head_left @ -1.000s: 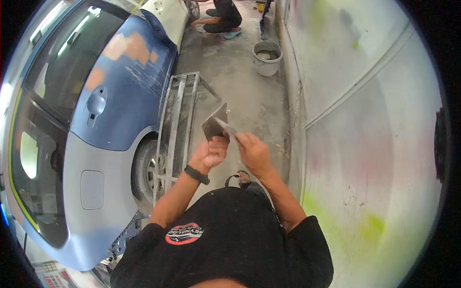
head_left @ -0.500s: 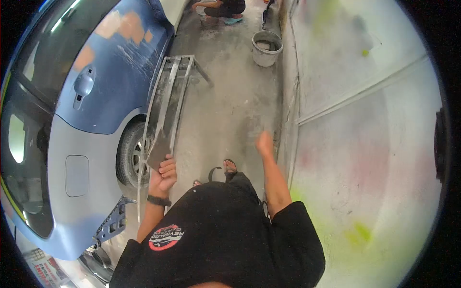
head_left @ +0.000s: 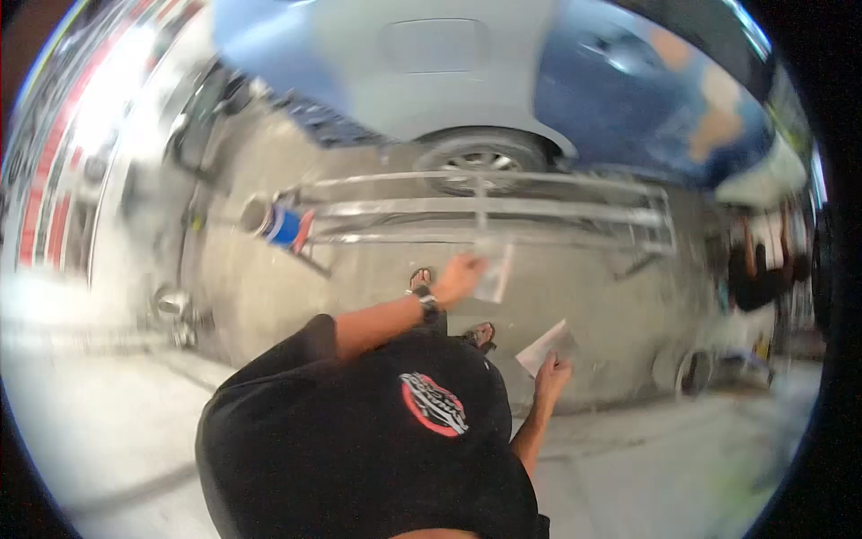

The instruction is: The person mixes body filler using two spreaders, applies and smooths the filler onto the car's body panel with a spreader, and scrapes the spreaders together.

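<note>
My left hand (head_left: 460, 277), with a dark band at the wrist, is closed on a thin pale sheet, apparently a piece of sandpaper (head_left: 494, 274); motion smears it. It hangs in front of the near rail of a metal frame stand (head_left: 575, 238). Lower and to the right, my right hand (head_left: 553, 368) pinches another piece of sandpaper (head_left: 546, 345) by its edge, pale with a greyish patch. The two pieces are apart, both held above the concrete floor.
A car (head_left: 359, 63) in blue and grey with patched paint stands beyond the frame stand, its wheel (head_left: 485, 162) behind the rails. A blue can (head_left: 285, 227) lies at the stand's left end. On the right are a bucket (head_left: 693, 373) and another person (head_left: 763, 278).
My view has turned left to face the car's side. Earlier only my left hand visibly held a dark sheet, with my right hand out by the wall; now each hand holds a piece.
</note>
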The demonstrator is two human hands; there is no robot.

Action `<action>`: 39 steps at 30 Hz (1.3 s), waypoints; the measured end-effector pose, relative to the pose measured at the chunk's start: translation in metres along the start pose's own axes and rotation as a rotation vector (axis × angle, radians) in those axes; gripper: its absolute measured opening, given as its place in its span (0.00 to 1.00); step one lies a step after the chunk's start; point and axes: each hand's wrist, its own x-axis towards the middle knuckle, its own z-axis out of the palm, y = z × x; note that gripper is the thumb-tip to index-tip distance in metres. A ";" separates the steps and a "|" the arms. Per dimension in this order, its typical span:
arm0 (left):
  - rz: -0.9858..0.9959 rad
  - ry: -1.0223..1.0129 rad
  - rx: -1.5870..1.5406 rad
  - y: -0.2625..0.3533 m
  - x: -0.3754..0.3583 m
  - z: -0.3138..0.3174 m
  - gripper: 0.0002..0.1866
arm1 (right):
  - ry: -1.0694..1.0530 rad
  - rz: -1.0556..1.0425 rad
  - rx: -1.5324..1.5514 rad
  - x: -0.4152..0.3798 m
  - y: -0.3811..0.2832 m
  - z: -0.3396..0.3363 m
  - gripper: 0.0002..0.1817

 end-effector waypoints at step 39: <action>0.083 1.621 -1.725 -0.470 -0.252 -0.417 0.15 | -1.067 -1.242 -0.370 -0.205 -0.426 0.497 0.12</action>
